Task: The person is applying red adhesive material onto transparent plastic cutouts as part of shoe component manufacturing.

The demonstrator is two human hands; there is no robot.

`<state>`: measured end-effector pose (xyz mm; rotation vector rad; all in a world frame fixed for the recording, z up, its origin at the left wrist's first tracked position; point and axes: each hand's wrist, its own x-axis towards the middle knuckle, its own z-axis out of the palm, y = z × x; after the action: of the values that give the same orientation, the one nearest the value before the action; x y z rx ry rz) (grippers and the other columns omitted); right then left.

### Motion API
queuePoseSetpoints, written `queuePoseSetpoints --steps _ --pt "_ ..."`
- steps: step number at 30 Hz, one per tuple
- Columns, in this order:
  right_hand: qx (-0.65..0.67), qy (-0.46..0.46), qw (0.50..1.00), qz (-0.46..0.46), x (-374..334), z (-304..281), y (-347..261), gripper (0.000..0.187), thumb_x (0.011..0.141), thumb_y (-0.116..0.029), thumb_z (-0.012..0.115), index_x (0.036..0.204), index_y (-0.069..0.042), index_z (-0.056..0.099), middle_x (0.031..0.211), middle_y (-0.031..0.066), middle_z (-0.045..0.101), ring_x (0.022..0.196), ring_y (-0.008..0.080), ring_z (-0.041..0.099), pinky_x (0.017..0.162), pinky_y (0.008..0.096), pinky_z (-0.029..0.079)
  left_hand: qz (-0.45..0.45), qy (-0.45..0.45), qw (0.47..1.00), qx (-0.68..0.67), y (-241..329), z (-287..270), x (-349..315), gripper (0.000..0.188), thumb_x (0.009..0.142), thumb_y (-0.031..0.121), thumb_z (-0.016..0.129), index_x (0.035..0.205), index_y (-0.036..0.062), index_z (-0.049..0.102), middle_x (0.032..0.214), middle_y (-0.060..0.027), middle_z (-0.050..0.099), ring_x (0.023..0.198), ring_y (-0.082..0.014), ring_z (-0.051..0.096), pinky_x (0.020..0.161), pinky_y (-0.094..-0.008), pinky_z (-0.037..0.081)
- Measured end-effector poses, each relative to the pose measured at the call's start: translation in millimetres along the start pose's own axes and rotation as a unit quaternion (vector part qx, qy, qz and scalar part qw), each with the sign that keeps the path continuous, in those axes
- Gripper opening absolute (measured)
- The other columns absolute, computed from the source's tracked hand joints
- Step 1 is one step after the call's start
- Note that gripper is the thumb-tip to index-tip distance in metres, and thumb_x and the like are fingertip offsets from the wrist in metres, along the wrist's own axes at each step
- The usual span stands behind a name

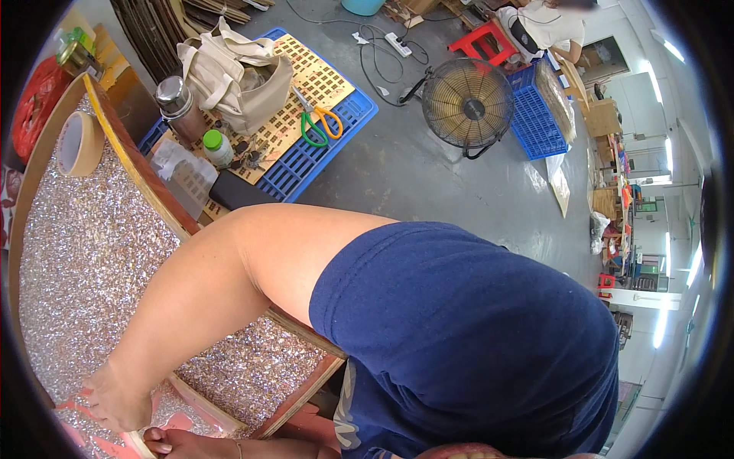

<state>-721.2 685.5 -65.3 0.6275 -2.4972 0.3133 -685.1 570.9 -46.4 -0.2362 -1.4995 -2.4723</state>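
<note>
My bare right arm reaches across to a wooden-edged curved panel [99, 252] covered in silvery, iridescent glitter-like flakes. At its lower left, my right hand [118, 398] rests low with fingers outstretched over a pink-and-glitter patterned area [180, 421]. Beside it, near the lower edge of the view, my left hand [183, 444] has its fingers curled in next to a pale wooden strip [138, 445]. Whether the left fingers grip that strip or something smaller is hidden. A beige roll of tape [80, 145] stands at the panel's far end.
A blue plastic pallet [355, 111] bears a perforated tan sheet, a cream cloth bag [237, 80], a steel flask [180, 111], a green-capped bottle [218, 147] and scissors [319, 125]. Beyond are a floor fan [468, 105], blue crate [539, 111], power strip [397, 44] and a person [547, 30].
</note>
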Motion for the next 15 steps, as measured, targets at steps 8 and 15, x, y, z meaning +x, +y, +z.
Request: queuePoseSetpoints --steps 8,15 --pt "0.038 0.011 0.999 0.006 -4.3 -16.3 -0.4 0.050 0.089 -0.028 0.039 0.127 0.004 0.045 0.125 0.0146 0.053 0.118 0.0305 0.049 0.098 0.0519 0.035 0.037 -0.027 0.999 0.008 1.3 4.6 -7.9 0.029 0.096 0.035 0.043 0.106 0.0092 0.053 0.044 0.0032 0.026 0.033 -0.0109 0.032 0.039 -0.0259 0.036" --pt "0.025 0.148 0.988 0.023 -4.6 -8.3 1.4 0.051 0.089 -0.027 0.036 0.128 0.007 0.041 0.127 0.0269 0.047 0.120 0.0362 0.047 0.097 0.0525 0.034 0.060 -0.054 0.996 0.032 -7.4 -11.2 -5.2 0.032 0.097 0.036 0.041 0.095 0.0064 0.053 0.043 0.0015 0.028 0.034 -0.0121 0.034 0.039 -0.0264 0.037"
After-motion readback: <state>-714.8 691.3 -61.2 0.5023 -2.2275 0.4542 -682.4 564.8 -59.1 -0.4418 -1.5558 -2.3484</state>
